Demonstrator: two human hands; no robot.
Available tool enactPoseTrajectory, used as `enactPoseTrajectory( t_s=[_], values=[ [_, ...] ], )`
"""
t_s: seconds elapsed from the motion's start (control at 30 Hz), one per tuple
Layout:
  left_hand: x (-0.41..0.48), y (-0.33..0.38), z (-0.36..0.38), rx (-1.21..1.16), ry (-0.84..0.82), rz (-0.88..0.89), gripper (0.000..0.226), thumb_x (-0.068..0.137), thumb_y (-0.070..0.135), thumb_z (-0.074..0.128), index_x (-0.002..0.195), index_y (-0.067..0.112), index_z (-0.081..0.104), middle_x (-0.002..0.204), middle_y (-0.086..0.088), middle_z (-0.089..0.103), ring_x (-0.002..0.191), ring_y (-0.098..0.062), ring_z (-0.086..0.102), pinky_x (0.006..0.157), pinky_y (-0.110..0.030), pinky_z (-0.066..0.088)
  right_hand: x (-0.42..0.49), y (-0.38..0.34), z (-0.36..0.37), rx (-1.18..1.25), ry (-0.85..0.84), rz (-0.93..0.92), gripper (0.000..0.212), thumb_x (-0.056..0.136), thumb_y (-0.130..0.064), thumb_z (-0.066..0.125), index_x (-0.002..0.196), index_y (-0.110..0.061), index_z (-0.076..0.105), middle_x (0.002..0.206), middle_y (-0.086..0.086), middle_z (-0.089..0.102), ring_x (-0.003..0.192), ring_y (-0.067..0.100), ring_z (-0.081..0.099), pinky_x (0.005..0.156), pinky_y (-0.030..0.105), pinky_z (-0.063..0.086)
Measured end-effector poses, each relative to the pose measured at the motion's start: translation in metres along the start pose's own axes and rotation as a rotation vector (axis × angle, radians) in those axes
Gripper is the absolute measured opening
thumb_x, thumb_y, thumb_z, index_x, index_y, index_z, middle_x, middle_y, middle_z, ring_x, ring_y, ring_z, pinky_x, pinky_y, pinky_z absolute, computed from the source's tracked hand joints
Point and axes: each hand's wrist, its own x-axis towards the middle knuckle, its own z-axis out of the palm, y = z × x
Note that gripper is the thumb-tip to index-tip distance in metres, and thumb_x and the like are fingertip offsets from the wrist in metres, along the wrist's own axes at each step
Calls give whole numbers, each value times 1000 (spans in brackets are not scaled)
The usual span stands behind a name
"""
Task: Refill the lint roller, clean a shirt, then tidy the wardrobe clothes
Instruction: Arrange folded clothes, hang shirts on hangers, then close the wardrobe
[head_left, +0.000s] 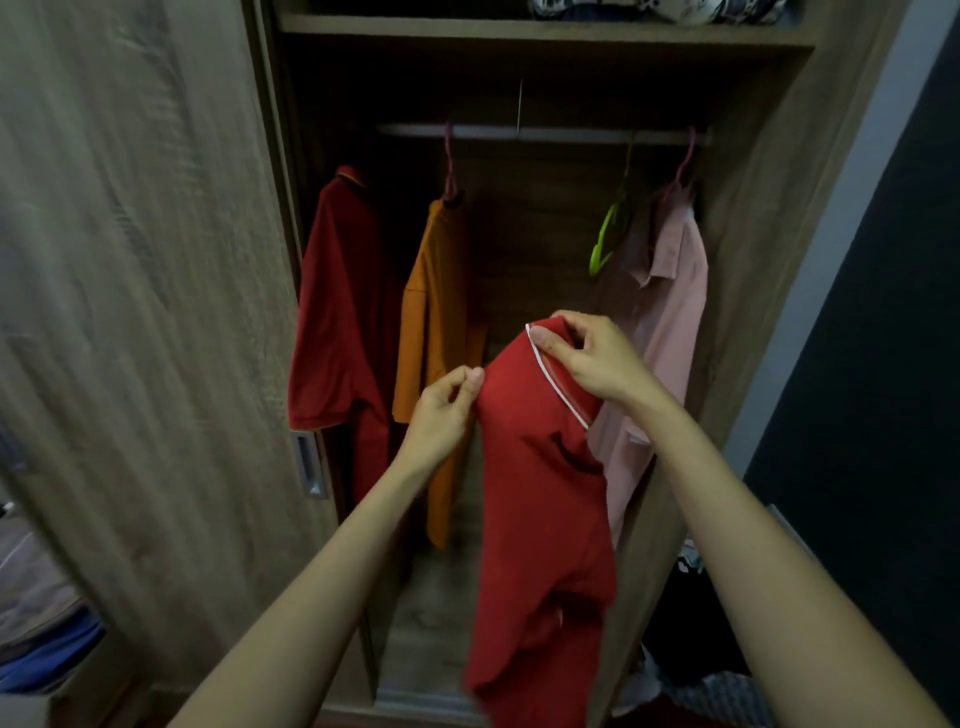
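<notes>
Both bare forearms reach forward and up toward the open wardrobe (753, 171), holding a red shirt (535, 499) between them in front of the hanging rail (545, 132). The left hand (441, 421) is raised with its wrist bent, thumb and forefinger pinching the shirt's left edge near the top. The right hand (592, 358) sits higher, knuckles up, its fingers curled over the white-trimmed collar, gripping it with the thumb pressed on the front. The shirt hangs limp from these two holds, its hem down near the wardrobe floor. Behind it on the rail hang a dark red shirt (337, 312), an orange shirt (436, 332), a green hanger (608, 234) and a pink shirt (670, 312).
</notes>
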Motion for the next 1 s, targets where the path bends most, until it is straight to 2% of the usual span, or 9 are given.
enactPoseTrajectory(
  t_s=[0.13,0.33,0.43,0.53,0.63,0.73,0.83,0.9,1.0],
  values=[
    [8,5,25,-100,111,-33,35,103,31,39,81,10,57,77,1,56,73,-7,52,72,-22,44,-14,6,2,111,65,94,30,94,-37,55,72,-18,60,71,-7,61,67,2,53,68,29,43],
    [26,19,39,-81,276,-3,34,104,31,36,77,17,52,80,-2,53,77,-8,48,70,-20,40,-29,25,0,976,-6,483,45,84,-57,59,93,-14,68,88,9,62,83,18,59,83,28,45],
    [35,19,32,-72,359,-2,37,104,31,36,71,19,48,70,3,50,69,-9,47,71,-29,40,-42,36,2,1193,-59,538,30,80,-48,63,71,-21,67,69,1,63,62,9,62,63,21,51],
    [42,19,23,-45,385,0,39,104,32,36,81,9,57,76,-3,61,77,-17,57,79,-35,43,-48,32,13,1205,-64,452,19,72,-34,66,72,-18,76,72,-2,70,65,7,66,61,21,55],
    [44,23,17,-12,375,10,40,104,32,36,68,18,44,64,8,46,64,-9,45,72,-33,38,-37,15,23,1110,44,377,26,92,-13,51,88,-10,76,77,-2,74,68,4,67,65,17,54],
    [51,25,9,72,323,-15,42,103,34,38,78,6,55,73,-6,59,73,-13,53,76,-36,43,-21,-6,28,1101,136,301,20,97,-13,49,106,-7,66,87,0,75,78,7,69,70,18,55],
    [53,30,-1,312,171,-53,31,100,31,46,90,11,67,92,-10,71,88,-18,63,79,-33,44,-9,-19,35,1039,259,250,13,94,-12,55,97,-10,67,82,1,74,74,8,69,69,20,55],
    [50,33,-4,408,114,-63,26,97,26,51,91,12,71,84,-5,69,78,-13,60,72,-29,41,-3,-20,43,925,334,265,10,93,-12,57,91,-11,67,73,-3,73,67,6,66,66,20,54],
    [40,34,-3,54,94,-208,32,100,32,46,100,11,71,72,-2,62,58,-7,57,64,-28,47,0,-15,53,861,415,319,11,92,-13,59,84,-15,68,65,-7,71,61,4,63,64,22,51]
  ],
)
